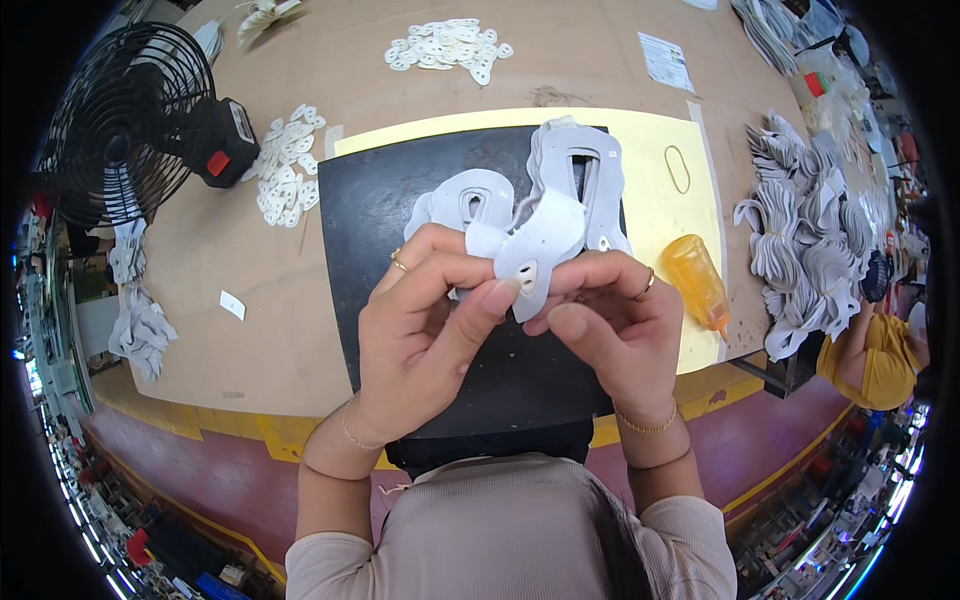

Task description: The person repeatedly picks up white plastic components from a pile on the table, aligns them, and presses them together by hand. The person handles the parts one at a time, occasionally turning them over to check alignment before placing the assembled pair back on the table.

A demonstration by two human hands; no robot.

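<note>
1. Over the black mat [365, 195], my left hand [415, 325] clamps a pale grey strip [556, 222] between thumb and fingers.
2. My right hand [628, 325] touches the strip's edge; whether it pinches, I cannot tell.
3. An orange bottle [693, 275] lies right of the mat.
4. Grey stacks [606, 170] rest on the mat.
5. White pieces [440, 48] lie beyond it.

The held piece [553, 226] is showing pale grey, the mat [365, 230] plain black, the paper [650, 190] yellow, the bottle [695, 280] orange.
</note>
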